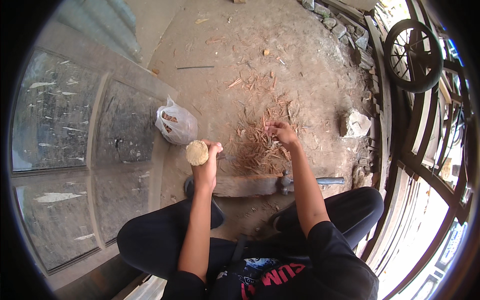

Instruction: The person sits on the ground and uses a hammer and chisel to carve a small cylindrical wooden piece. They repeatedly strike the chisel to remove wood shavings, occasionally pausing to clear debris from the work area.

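Note:
My left hand is closed around a piece with a round, pale, rough end that faces up; the rest of it is mostly hidden by the hand, so its kind is unclear. Over a pile of reddish-brown wood chips, my right hand pinches a thin wood chip between its fingertips. Just nearer to me, a thick wooden block lies crosswise on the ground. A hammer rests at its right end, its handle pointing right.
A white plastic bag with brown pieces inside stands left of the pile, beside a weathered panelled door. At right are a pale rock, a spoked wheel and wooden slats. A thin dark rod lies on the ground farther off.

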Available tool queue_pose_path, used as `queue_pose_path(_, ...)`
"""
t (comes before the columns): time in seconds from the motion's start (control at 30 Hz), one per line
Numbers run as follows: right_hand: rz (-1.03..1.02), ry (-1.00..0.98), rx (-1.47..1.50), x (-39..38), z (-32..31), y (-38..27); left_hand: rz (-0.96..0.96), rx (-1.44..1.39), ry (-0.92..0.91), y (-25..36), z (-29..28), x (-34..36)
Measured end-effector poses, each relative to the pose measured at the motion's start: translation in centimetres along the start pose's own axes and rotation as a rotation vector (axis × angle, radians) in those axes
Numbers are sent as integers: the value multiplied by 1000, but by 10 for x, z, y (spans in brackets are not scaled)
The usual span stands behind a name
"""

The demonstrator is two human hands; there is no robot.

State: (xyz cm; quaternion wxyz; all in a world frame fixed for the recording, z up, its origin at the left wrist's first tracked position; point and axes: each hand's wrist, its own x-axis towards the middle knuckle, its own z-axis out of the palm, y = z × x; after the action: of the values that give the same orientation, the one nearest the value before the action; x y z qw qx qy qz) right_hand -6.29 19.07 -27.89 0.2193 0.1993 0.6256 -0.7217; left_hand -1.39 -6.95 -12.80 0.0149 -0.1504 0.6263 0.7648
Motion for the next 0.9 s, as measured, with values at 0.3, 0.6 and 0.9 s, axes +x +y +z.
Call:
queue_pose_path(0.3, -56, 25, 81, -51, 17, 4, 49, -53, -39, 14, 4, -12)
queue_pose_path(0.6, -67, 75, 0, -89, 32, 22, 143, -66, -74, 20, 1, -28)
queue_pose_path(0.9, -68, 285, -126, -108, 18, 48, 123, 230, -203, 12, 17, -55)
